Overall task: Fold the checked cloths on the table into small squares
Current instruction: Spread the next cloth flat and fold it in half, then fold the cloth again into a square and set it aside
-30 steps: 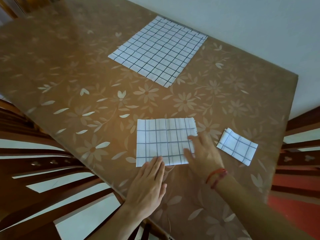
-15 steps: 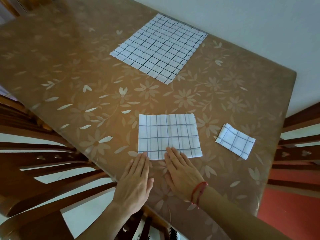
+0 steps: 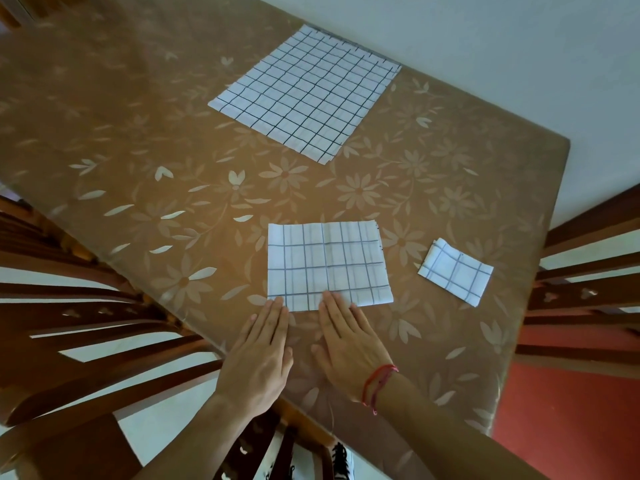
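Checked half-folded cloth (image 3: 329, 265): flat on tabletop (image 3: 138, 150)
Left hand (image 3: 261, 355): grip spread flat, fingertips touching its near edge
Right hand (image 3: 349, 344): likewise

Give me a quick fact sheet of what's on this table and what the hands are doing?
Table: brown floral cover
Far cloth: flat, biggest of the three
Middle cloth: half-size rectangle, creases showing, lies before the hands
Small cloth: little folded piece, right of the middle cloth, apart from it
Left hand: flat, fingertips at the middle cloth's near left corner
Right hand: flat, fingertips on its near edge
Wrist: red string on the right one
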Demonstrator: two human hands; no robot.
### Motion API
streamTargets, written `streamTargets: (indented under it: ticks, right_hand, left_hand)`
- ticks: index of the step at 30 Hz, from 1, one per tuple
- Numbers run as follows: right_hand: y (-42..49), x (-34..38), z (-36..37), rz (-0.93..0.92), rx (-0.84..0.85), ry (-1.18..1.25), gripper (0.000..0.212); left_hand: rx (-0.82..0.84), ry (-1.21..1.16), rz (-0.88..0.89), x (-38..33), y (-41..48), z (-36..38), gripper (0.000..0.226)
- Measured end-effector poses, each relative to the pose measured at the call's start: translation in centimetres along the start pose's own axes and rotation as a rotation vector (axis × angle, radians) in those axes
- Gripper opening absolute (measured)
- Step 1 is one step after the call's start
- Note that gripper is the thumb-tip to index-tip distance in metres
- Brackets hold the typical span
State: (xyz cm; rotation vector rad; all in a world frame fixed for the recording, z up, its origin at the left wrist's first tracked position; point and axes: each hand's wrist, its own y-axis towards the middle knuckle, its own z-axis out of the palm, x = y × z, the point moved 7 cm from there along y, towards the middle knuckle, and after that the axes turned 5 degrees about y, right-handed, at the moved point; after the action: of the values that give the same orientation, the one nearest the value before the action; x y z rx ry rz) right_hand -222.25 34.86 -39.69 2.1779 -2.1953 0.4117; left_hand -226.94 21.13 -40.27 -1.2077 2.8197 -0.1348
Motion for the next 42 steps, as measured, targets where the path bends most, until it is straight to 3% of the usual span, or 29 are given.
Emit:
streamTargets:
  ticks: [6, 11, 14, 18, 20, 23, 25, 33, 38, 42]
  right_hand:
    - [-2.6, -6.2, -0.4, 0.187, 0.022, -0.039, 0.070]
    - [-2.9, -6.7, -0.5, 0.209, 0.046, -0.026, 0.073]
    - [-2.4, -6.5, -1.4, 0.259, 0.004, 0.156, 0.067]
    - [-0.3, -7.8, -5.0, 0.356, -0.232, 0.420, 0.046]
    - [1.5, -9.7, -6.0, 0.498, -0.250, 0.610, 0.040]
    - [4.0, -12.4, -7.1, 0.806, -0.272, 0.948, 0.008]
    - [5.5, -13.8, -7.2, 0.917, -0.255, 1.025, 0.010]
    - [7.4, -14.8, -5.7, 0.993, -0.124, 0.997, 0.038]
    - [7.5, -14.1, -5.7, 1.009, -0.085, 1.101, 0.035]
    - [7.9, -13.7, -6.6, 0.919, -0.133, 1.139, 0.025]
  left_hand:
    - [-0.010, -0.005, -0.006, 0.1, 0.0, -0.1, 0.062]
    - [-0.029, -0.019, -0.010, 0.1, 0.0, -0.2, 0.061]
    - [-0.030, -0.025, -0.018, 0.1, 0.0, -0.1, 0.061]
    - [-0.030, -0.039, -0.024, 0.1, 0.0, 0.0, 0.061]
    - [-0.031, -0.049, -0.027, 0.1, 0.0, 0.0, 0.061]
    - [-0.019, -0.053, -0.035, 0.2, 0.1, 0.3, 0.061]
    - [-0.016, -0.054, -0.035, 0.3, 0.1, 0.4, 0.061]
    - [-0.015, -0.086, -0.052, 0.4, 0.1, 0.6, 0.060]
    - [-0.021, -0.107, -0.057, 0.4, 0.0, 0.6, 0.060]
    - [-0.024, -0.121, -0.060, 0.3, 0.0, 0.6, 0.061]
